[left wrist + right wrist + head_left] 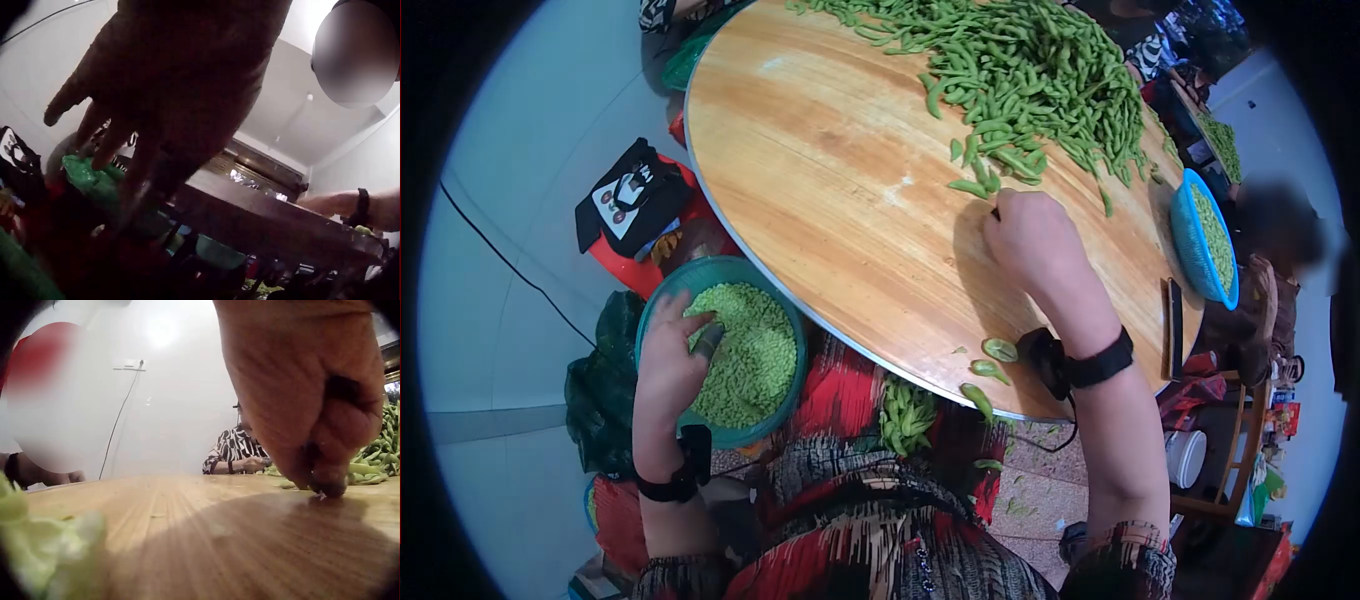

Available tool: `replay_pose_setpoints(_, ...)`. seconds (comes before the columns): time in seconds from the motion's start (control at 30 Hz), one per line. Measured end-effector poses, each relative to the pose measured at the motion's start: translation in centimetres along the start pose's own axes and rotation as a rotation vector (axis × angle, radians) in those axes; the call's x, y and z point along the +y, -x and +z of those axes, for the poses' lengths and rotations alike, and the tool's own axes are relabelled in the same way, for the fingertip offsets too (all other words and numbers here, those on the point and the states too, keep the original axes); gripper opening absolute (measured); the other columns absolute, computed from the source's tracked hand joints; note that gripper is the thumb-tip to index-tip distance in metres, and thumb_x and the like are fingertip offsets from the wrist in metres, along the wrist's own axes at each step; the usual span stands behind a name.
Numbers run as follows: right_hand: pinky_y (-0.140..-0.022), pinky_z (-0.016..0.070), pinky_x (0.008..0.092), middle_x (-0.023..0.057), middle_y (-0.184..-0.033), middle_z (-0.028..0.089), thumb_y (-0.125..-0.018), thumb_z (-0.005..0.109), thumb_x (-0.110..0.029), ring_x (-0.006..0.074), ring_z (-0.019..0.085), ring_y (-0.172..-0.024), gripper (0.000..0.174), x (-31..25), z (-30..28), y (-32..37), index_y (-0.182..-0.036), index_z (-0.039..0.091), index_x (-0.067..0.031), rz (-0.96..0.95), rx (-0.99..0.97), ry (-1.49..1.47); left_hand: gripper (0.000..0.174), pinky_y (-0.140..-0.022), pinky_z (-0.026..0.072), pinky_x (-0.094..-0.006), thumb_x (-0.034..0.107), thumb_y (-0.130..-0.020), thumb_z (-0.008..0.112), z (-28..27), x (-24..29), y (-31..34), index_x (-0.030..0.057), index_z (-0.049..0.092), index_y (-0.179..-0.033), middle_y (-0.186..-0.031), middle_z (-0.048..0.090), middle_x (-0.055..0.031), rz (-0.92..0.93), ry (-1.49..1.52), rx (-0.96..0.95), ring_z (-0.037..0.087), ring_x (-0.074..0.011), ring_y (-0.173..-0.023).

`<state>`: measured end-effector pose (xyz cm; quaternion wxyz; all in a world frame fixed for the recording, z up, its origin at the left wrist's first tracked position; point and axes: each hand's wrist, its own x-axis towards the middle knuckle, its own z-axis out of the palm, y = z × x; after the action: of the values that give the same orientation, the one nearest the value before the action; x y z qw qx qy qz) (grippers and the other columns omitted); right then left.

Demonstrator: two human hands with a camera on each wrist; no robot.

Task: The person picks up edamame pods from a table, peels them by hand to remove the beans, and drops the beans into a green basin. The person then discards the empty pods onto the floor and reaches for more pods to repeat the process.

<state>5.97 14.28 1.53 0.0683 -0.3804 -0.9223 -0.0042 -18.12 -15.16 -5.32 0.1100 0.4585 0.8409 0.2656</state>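
My left hand [670, 358] is over a teal basin [802, 375] of shelled green beans [745, 350], fingers spread and nothing seen in them. The left wrist view shows that hand [169, 81] with fingers apart. On the round wooden table [830, 190], my right hand [1037, 238] is beside a few green pods [970, 187] at the edge of a large pile [1040, 75]. Its fingers are curled down to the wood in the right wrist view, where the hand [312, 406] shows a dark covering on a finger; no pod is visible between the fingertips.
Opened pods [1000, 349] lie near the table's front edge. A blue basket [1185, 235] of beans and a dark narrow object [1174, 330] are at the right. More pods [907, 415] lie on my lap. Another person's patterned sleeve [232, 447] shows across the table.
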Motion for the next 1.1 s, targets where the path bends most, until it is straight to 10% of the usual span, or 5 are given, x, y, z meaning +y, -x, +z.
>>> replay_pose_setpoints(0.1, -0.056, 0.0458, 0.0415, 0.0171, -0.064, 0.061, -0.084, 0.054, -0.024, 0.0323, 0.059, -0.057, 0.028, -0.1, -1.6, 1.5, -0.076, 0.059, 0.0027, 0.009, 0.049, 0.018, 0.033, -0.09, 0.0405, -0.0283, 0.002, -0.077, 0.061, -0.2, 4.1, -0.4, -0.0041, 0.058, -0.11, -0.114, 0.055, -0.0105, 0.112, -0.23, 0.233, 0.053, -0.0173, -0.105)
replay_pose_setpoints(0.17, -0.053, 0.0442, 0.0349, 0.0124, -0.063, 0.059, -0.084, 0.054, -0.021, 0.0233, 0.057, -0.055, 0.025, -0.9, -3.7, 3.1, -0.077, 0.059, 0.0021, 0.1, -0.071, -0.365, 0.029, -0.083, 0.0447, -0.0267, 0.005, -0.081, 0.061, 0.8, 8.0, -1.1, 0.004, 0.06, -0.11, -0.115, 0.057, -0.0113, 0.21, 0.732, 0.261, 0.056, -0.0169, -0.097)
replay_pose_setpoints(0.43, -0.043, 0.0239, 0.0185, -0.0052, -0.058, 0.046, -0.09, 0.051, -0.023, 0.0029, 0.036, -0.048, 0.021, -2.6, -5.4, 10.9, -0.09, 0.057, -0.0027, 0.333, -0.445, -1.555, 0.026, -0.055, 0.0381, -0.0159, 0.005, -0.085, 0.056, 8.0, 20.2, -0.6, -0.001, 0.057, -0.11, -0.087, 0.059, -0.0031, -0.082, 2.022, -0.611, 0.053, -0.0046, -0.071)
replay_pose_setpoints(0.83, -0.041, 0.0257, 0.0171, 0.001, -0.061, 0.051, -0.094, 0.045, -0.018, 0.0036, 0.035, -0.044, 0.024, -2.2, -4.8, 13.7, -0.103, 0.053, 0.0023, 0.395, -0.378, -1.51, 0.009, -0.063, 0.044, -0.0212, 0.01, -0.085, 0.059, 9.1, 21.5, 1.2, 0.0011, 0.059, -0.088, -0.079, 0.059, -0.0029, 0.034, 1.572, -0.143, 0.055, -0.009, -0.071)
replay_pose_setpoints(1.1, -0.036, 0.0211, 0.017, 0.0011, -0.059, 0.047, -0.092, 0.049, -0.012, 0.0027, 0.031, -0.04, 0.015, -2.8, -3.6, 14.2, -0.1, 0.054, 0.0002, 0.475, -0.525, -1.975, 0.013, -0.068, 0.0456, -0.0219, -0.001, -0.082, 0.058, 8.7, 19.2, 0.5, -0.0009, 0.059, -0.095, -0.086, 0.059, -0.0047, 0.445, 1.502, -0.323, 0.057, -0.0099, -0.078)
